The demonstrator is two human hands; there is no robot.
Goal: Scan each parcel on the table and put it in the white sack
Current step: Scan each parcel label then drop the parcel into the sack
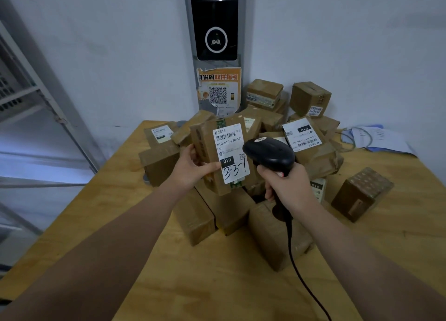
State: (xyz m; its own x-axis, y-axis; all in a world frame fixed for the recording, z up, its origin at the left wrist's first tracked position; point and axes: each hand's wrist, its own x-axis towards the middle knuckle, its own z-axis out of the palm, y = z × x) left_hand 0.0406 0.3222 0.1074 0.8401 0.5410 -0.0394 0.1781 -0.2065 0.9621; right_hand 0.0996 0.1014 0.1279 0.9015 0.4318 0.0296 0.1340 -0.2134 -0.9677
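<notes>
One parcel [207, 149]: a small brown taped carton, held upright above the table's heap, its white label [230, 151] turned to the camera with the barcode near the top.
Left hand [193, 168]: grips the parcel by its left side, thumb across the front just beside the label and the fingers out of sight behind.
Handling: probably light, as one hand carries it. The cardboard looks stiff and the glossy tape may be slippery, and no fragile mark can be made out.
Where to hold: the side walls look best, since they keep the barcode uncovered. The present grip does that.
Scanner [268, 154]: black and handheld, its head just in front of the label's lower right corner and apparently aimed at it.
Right hand [287, 188]: fingers wrapped round the scanner's handle.
Cable [296, 267]: runs from the handle down across the table toward the camera.
Pile [311, 151]: many more brown cartons heaped behind and beneath the parcel, several showing labels. One box [362, 192] stands apart at the right.
Table [217, 291]: pale wood, set in a corner.
Sack: not in view.
Wall: a dark terminal [216, 21] above an orange poster [219, 91] with a QR code.
</notes>
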